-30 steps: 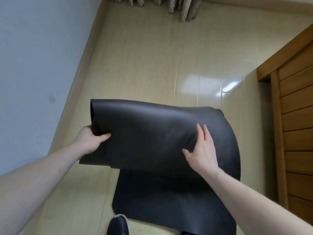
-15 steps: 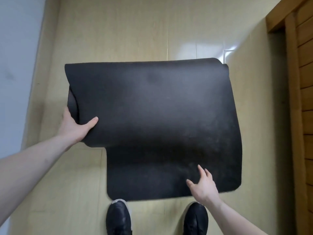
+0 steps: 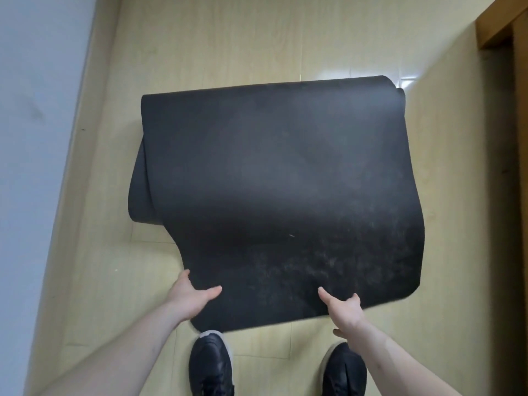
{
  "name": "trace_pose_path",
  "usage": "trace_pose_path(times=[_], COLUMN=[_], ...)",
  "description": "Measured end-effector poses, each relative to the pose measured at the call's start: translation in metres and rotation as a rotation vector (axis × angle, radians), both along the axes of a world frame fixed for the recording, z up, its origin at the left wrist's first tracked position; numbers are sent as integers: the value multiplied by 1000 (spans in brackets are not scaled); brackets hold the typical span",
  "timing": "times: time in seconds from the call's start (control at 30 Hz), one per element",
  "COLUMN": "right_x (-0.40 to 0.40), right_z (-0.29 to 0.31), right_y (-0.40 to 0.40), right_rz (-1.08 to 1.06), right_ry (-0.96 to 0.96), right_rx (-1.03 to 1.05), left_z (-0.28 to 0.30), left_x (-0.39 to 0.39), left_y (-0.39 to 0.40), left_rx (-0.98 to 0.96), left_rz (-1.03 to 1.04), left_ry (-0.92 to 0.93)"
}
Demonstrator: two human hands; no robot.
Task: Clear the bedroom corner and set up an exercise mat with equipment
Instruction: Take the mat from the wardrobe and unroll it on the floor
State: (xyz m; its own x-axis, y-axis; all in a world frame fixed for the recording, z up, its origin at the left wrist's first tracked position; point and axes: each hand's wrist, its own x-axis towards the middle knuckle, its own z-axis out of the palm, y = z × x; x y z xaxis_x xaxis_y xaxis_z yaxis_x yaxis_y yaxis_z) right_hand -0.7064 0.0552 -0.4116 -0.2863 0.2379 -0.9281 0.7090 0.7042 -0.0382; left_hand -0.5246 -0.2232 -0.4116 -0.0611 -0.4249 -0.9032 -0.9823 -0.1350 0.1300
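Note:
A black exercise mat (image 3: 274, 181) lies partly unrolled on the pale floor, its far part still curled into a loose roll. My left hand (image 3: 190, 295) grips the near left corner, thumb on top and fingers under the edge. My right hand (image 3: 344, 308) pinches the near edge further right, thumb on top. The near edge is lifted a little off the floor and the near surface is dusty.
My two black shoes (image 3: 211, 364) (image 3: 344, 370) stand just behind the mat's near edge. A grey wall (image 3: 37, 138) runs along the left, and a wooden door frame (image 3: 503, 24) stands at the right. Bare pale floor (image 3: 257, 38) stretches beyond the roll.
My left hand left the roll's left end and came down to the near left corner. My right hand closed on the near edge. The view tilted further down.

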Motion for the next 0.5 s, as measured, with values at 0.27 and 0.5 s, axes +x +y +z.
trace_pose_path(times=[0.27, 0.5], right_x=[13, 15], right_z=[-25, -36], right_y=[-7, 4], right_rz=[-334, -459], right_ry=[45, -54], right_rx=[65, -7], left_z=[-19, -29], left_x=[22, 29], left_y=[28, 19], left_rx=[44, -40], left_rz=[7, 17], left_ry=[-42, -113])
